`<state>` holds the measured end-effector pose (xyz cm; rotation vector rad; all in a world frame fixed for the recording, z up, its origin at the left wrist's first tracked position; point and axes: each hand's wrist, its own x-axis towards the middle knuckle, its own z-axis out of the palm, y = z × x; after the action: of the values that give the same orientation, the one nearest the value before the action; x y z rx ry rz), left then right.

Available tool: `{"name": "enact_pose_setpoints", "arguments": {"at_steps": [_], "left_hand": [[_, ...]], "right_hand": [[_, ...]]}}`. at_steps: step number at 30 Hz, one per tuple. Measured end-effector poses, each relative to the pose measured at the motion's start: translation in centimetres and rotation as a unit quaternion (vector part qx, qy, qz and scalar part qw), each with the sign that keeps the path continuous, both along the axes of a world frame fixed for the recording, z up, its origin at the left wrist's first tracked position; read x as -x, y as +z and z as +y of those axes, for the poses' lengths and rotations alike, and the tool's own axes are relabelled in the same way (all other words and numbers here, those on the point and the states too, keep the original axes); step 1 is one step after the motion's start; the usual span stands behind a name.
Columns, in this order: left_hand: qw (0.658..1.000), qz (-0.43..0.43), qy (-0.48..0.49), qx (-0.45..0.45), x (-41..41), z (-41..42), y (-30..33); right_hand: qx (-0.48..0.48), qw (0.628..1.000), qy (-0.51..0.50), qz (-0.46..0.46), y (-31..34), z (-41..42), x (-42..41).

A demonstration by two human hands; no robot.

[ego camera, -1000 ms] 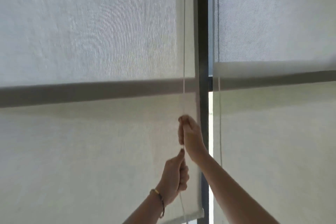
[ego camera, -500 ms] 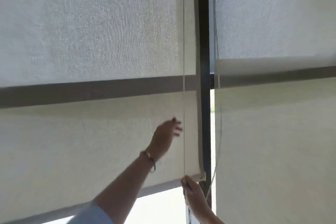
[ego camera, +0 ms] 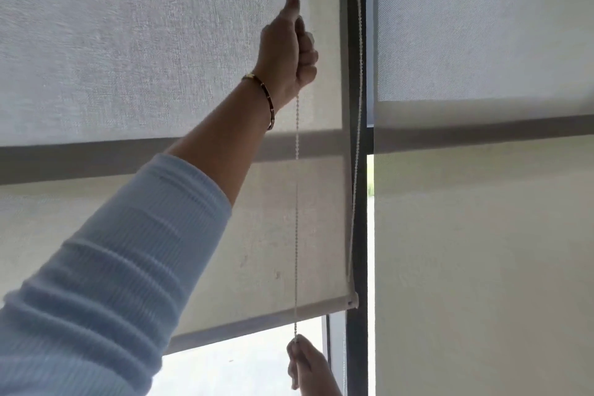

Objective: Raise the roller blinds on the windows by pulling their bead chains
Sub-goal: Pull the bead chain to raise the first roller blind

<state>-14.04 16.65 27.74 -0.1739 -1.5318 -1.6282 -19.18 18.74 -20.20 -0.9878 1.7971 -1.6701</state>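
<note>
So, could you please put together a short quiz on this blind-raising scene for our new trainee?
1. True or false: both hands grip the same bead chain.
2. Which hand is higher on the chain: A) left hand, B) right hand?
3. Fill in: the left blind's bottom bar hangs ____ than the bottom of the right blind, which runs out of view.

Key: 1 true. 2 A. 3 higher; bright window shows beneath the bar.
</note>
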Motion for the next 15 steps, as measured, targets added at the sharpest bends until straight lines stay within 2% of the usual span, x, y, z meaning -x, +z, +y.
{"name": "enact_pose_setpoints", "arguments": {"at_steps": [3, 5, 9, 12, 15], "left_hand": [[0.999, 0.036, -0.032, 0.009, -0.3, 0.6, -0.8], [0.999, 0.041, -0.033, 0.011, -0.8, 0.6, -1.6], [0.999, 0.03, -0.031, -0.003, -1.5, -0.3, -5.0], [1.0, 0.004, -0.02, -0.021, -1.9, -0.9, -9.0], [0.998, -0.031, -0.027, -0.046, -1.9, -0.9, -14.0]], "right_hand": [[-0.029, 0.996, 0.022, -0.083, 2.8, 0.2, 1.2], [-0.015, 0.99, 0.052, -0.132, 5.4, 1.2, 2.1], [0.16, 0.966, 0.096, -0.18, 13.0, 3.8, 5.1], [0.226, 0.956, 0.098, -0.156, 20.3, 4.1, 6.8], [0.237, 0.962, 0.09, -0.097, 26.5, 4.5, 7.3]]}}
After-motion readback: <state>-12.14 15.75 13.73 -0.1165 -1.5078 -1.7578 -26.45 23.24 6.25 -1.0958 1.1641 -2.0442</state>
